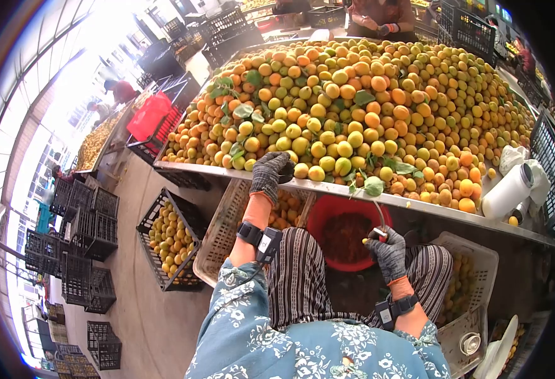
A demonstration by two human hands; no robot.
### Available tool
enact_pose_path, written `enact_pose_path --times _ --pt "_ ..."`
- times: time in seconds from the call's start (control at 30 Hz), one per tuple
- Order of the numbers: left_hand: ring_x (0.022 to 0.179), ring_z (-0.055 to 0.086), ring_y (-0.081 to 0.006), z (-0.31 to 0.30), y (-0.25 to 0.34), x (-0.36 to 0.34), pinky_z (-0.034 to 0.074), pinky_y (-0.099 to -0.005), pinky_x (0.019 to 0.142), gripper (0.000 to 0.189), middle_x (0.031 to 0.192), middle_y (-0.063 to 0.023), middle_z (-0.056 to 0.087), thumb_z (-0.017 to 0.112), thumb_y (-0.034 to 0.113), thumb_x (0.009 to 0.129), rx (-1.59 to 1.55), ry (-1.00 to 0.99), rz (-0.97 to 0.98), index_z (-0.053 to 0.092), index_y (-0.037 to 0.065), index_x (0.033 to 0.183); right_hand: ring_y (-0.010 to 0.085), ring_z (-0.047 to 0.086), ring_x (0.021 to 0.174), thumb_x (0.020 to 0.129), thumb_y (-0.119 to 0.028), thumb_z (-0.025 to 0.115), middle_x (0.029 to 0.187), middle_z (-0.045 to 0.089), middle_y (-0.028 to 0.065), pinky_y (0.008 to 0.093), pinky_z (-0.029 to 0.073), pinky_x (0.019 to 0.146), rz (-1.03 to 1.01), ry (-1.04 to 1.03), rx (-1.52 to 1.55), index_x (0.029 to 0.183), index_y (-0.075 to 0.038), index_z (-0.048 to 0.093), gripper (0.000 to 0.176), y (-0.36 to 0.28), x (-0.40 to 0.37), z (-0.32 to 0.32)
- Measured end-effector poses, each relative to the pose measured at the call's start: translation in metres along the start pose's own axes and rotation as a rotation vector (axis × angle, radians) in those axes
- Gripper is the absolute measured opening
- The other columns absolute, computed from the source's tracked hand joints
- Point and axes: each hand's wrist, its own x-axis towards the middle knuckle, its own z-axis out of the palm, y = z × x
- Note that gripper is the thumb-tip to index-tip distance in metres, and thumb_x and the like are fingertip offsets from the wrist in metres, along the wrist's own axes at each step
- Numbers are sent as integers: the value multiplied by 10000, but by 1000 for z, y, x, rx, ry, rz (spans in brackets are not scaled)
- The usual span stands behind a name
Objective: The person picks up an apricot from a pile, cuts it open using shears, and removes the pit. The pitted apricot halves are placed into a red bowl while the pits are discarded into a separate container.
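My left hand (270,176), in a dark grey knit glove, is at the front edge of the table with its fingers curled closed. Whatever those fingers hold, if anything, is hidden. Apricots (344,149), green to orange, lie heaped just beyond it. My right hand (389,256), gloved alike, is closed around a tool with a thin curved metal blade (379,211) and a reddish part at its base. A small yellow bit shows by its fingertips. Below the table edge, left of my right hand, a red tub (317,221) holds brownish-orange scraps.
A pale plastic crate (217,243) and a black crate (195,262) of apricots stand at left. Another pale crate (489,268) is at right. A white bottle (508,191) lies on the table's right end. A co-worker (382,16) is across the heap.
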Motion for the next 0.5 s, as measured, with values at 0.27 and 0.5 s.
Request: enact_pose_path --times 0.27,0.5 --pt "704 668 -220 16 25 25 571 -347 567 190 825 -114 679 689 176 848 119 18 1 633 55 983 91 570 587 704 22 695 799 641 24 224 475 539 -118 21 -154 914 -38 660 221 -20 4 -9" --pt "715 667 -200 42 28 34 569 -345 590 171 818 -94 679 654 170 871 148 -67 4 647 42 984 135 616 522 741 -12 673 784 673 69 227 485 446 91 -23 365 934 -23 653 194 -71 14 -21"
